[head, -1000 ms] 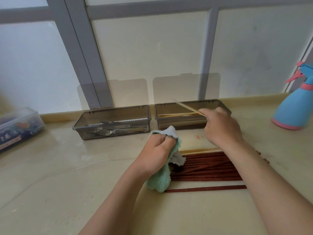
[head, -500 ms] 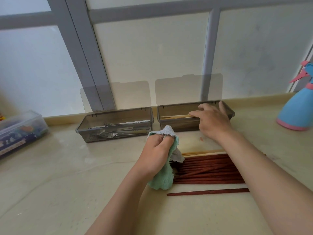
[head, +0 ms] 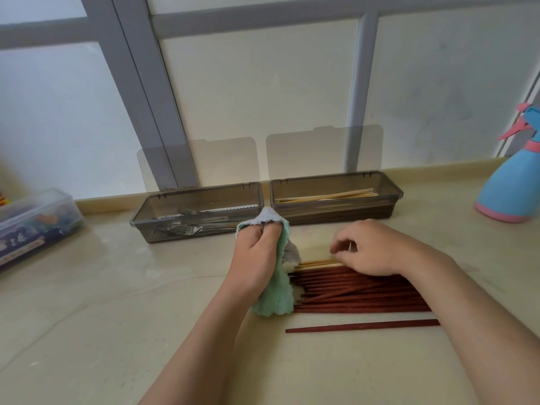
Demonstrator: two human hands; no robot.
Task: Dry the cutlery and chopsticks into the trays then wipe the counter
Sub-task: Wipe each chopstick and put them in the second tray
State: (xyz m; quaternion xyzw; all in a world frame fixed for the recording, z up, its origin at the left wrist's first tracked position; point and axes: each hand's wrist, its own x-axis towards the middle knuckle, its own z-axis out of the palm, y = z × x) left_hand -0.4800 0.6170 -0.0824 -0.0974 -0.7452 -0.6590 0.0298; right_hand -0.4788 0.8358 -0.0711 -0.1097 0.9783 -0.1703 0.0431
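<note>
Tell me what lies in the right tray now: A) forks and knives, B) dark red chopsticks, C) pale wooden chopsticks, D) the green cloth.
C: pale chopsticks lie inside the right tray; the metal cutlery sits in the left tray and the dark red chopsticks lie on the counter.

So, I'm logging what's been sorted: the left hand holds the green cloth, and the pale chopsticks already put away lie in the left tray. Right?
Not quite. The head view shows those pale chopsticks in the right tray; the left tray holds forks. The left hand does hold the green cloth.
</note>
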